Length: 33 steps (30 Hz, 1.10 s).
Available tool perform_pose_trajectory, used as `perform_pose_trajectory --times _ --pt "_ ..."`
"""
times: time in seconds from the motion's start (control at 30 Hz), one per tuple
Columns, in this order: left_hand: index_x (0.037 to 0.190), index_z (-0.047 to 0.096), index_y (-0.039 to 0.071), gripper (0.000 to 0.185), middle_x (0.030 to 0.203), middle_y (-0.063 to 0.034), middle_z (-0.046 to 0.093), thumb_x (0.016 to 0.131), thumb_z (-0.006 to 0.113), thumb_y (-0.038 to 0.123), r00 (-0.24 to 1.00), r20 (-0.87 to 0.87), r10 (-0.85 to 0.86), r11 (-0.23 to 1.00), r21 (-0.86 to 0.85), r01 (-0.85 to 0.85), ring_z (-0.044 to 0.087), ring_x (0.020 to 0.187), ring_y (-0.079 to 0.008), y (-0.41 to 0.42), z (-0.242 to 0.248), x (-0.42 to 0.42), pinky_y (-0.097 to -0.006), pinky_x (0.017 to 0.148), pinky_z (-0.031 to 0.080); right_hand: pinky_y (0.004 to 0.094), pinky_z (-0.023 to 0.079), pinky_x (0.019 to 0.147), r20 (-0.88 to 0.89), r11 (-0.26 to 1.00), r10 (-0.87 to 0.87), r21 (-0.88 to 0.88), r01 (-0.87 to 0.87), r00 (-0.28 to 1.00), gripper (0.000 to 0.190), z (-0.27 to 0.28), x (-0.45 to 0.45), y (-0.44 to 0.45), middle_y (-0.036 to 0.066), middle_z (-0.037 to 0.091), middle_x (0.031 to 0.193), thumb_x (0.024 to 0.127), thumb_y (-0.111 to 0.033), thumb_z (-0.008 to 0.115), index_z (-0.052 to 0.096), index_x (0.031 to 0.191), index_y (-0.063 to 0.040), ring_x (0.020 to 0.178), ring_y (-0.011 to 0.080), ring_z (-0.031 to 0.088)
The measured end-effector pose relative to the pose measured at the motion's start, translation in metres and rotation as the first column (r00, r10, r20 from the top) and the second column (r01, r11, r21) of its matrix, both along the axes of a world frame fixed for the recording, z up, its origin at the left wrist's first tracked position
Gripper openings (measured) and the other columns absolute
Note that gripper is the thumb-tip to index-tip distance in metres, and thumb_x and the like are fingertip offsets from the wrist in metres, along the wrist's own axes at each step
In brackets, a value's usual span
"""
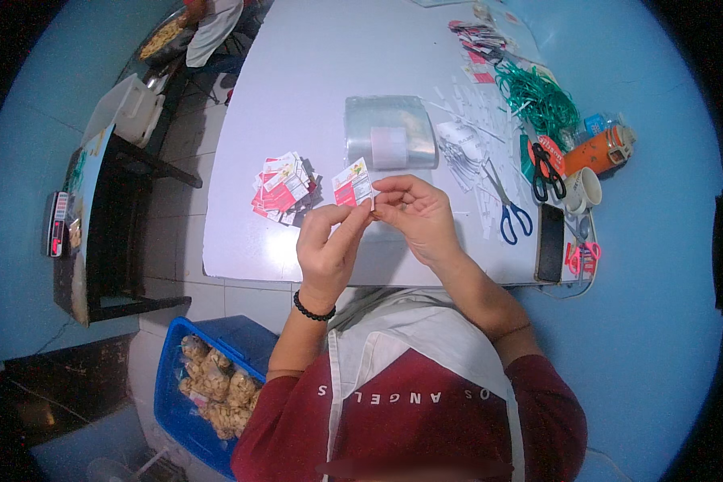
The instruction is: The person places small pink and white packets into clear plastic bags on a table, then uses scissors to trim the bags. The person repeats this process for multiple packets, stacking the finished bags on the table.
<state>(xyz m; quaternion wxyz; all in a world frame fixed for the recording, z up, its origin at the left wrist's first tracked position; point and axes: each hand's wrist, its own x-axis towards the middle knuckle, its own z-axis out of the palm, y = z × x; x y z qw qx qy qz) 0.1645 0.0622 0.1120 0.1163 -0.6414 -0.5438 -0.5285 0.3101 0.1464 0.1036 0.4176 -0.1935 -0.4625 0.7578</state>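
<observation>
Between the fingertips of both hands is a small printed label [352, 182], white and pink-red, held above the table near its front edge. My left hand [328, 247] pinches its lower corner with thumb and forefinger. At the label's right edge, the thumb and fingertips of my right hand [416, 217] meet it. A loose pile of similar labels [284, 185] lies to the left of the hands. Just beyond the hands rests a stack of transparent plastic bags [391, 114], with a pale rectangle [390, 147] showing on it.
On the right of the white table [313, 54] are blue-handled scissors [506, 208], paper strips [479, 102], black-handled scissors [542, 165], green plastic ribbon [539, 99], an orange bottle [596, 153], a mug [583, 188] and a phone [550, 241]. A blue bin [169, 385] of bagged food stands at lower left.
</observation>
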Motion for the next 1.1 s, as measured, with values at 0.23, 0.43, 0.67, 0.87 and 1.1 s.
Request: perform_pose_trajectory --times 0.23,0.43,0.67,0.87,1.1 --pt "0.107 0.078 0.010 0.037 0.092 -0.0026 0.067 0.071 0.084 0.005 0.983 -0.179 0.039 0.999 0.012 -0.037 0.063 0.083 -0.0209 -0.002 0.003 -0.007 -0.0342 0.070 0.048 0.0263 0.058 0.083 0.006 0.998 -0.017 0.055 0.017 1.000 0.030 0.002 0.001 0.000 0.011 0.071 0.100 0.087 0.008 0.073 0.066 0.117 0.003 0.092 0.0142 0.069" --pt "0.107 0.078 0.013 0.035 0.097 -0.0003 0.068 0.072 0.079 0.008 0.964 -0.264 0.027 0.999 -0.014 -0.031 0.062 0.086 -0.0195 -0.001 0.007 -0.016 -0.0362 0.075 0.046 0.0241 0.057 0.084 0.105 0.991 -0.026 0.132 0.012 0.994 0.027 0.005 0.005 0.003 0.009 0.070 0.101 0.089 0.009 0.071 0.066 0.114 0.003 0.093 0.0121 0.068" --pt "0.111 0.075 0.009 0.035 0.106 -0.0049 0.069 0.077 0.076 0.004 0.975 -0.214 0.052 0.992 -0.100 -0.075 0.063 0.086 -0.0218 -0.002 0.000 0.007 -0.0366 0.075 0.048 0.0258 0.055 0.083 0.195 0.914 -0.155 0.401 0.066 0.968 0.018 -0.002 0.004 0.006 0.006 0.069 0.100 0.090 0.010 0.066 0.067 0.106 0.003 0.093 0.0108 0.066" --pt "0.115 0.072 0.000 0.036 0.110 -0.0105 0.068 0.079 0.073 0.001 0.976 -0.207 0.071 0.984 -0.146 -0.103 0.065 0.088 -0.0250 0.003 -0.006 0.022 -0.0369 0.076 0.050 0.0281 0.057 0.079 0.272 0.814 -0.350 0.562 0.147 0.896 0.010 -0.011 0.002 0.012 0.005 0.073 0.090 0.086 0.003 0.069 0.070 0.096 0.000 0.085 0.0108 0.070" --pt "0.112 0.071 0.000 0.033 0.110 -0.0122 0.069 0.079 0.075 -0.001 0.989 -0.131 0.075 0.987 -0.134 -0.093 0.067 0.090 -0.0268 0.013 -0.010 0.021 -0.0374 0.077 0.052 0.0271 0.057 0.080 0.187 0.875 -0.343 0.420 0.241 0.920 0.013 -0.017 -0.002 0.013 0.005 0.073 0.091 0.089 0.002 0.068 0.069 0.103 0.000 0.086 0.0103 0.070"
